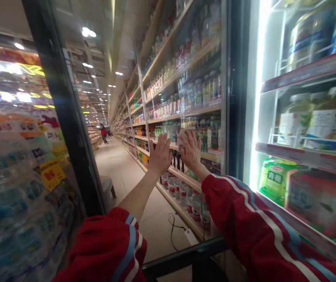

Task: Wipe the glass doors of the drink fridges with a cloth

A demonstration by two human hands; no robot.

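Both arms, in red sleeves with white and light blue stripes, reach forward to a glass door (117, 117) with a dark frame. My left hand (160, 154) lies flat against the pane, palm forward, fingers stretched out and apart from any object. Just to its right, my right hand (191, 149) presses a pale, crumpled cloth (182, 138) to the glass. Only an edge of the cloth shows past the fingers; the rest is hidden, so whether it is fabric or paper is unclear.
At right, lit fridge shelves (303, 150) hold bottles, cans and green and red packs. Shelves of bottled drinks (182, 192) show through the glass. Stacked water bottles (6, 203) stand at left. A white power strip (190, 237) with a cord lies low; a person (103, 133) is far off.
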